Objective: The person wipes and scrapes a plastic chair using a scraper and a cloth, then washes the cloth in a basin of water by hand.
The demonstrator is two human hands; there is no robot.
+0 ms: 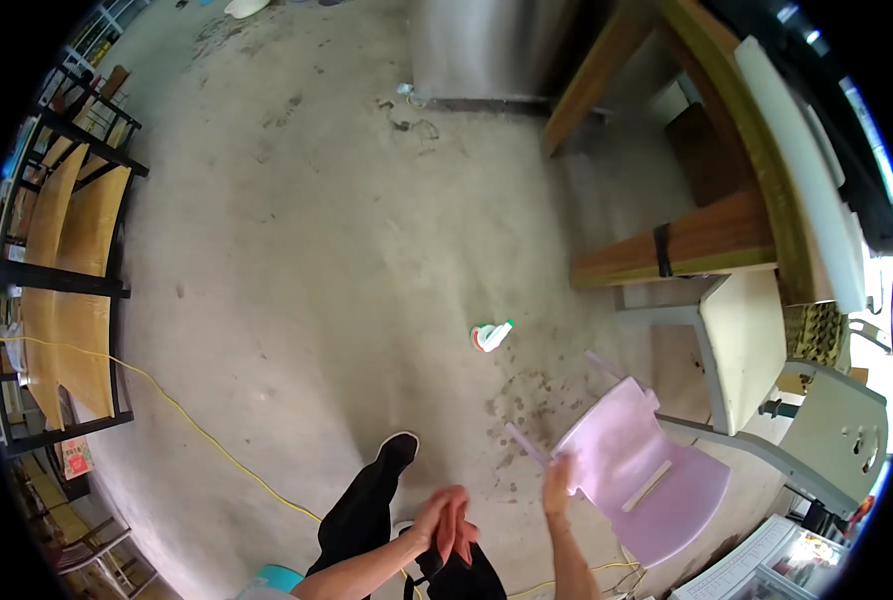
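Note:
A reddish cloth [455, 530] is bunched in my left hand [434, 518], above my dark trousers. At the front edge of the seat of a pale purple chair [631, 460], my right hand [558, 482] touches the plastic; its fingers are blurred and partly hidden. The chair's backrest points toward the lower right. On the floor beyond the chair stands a white spray bottle [490, 337] with a green nozzle and a red label.
A white chair [741, 350] sits by a wooden table [676, 240] on the right. Wooden shelves with black frames [91, 230] line the left. A yellow cord [206, 430] crosses the concrete floor, which has wet spots near the purple chair.

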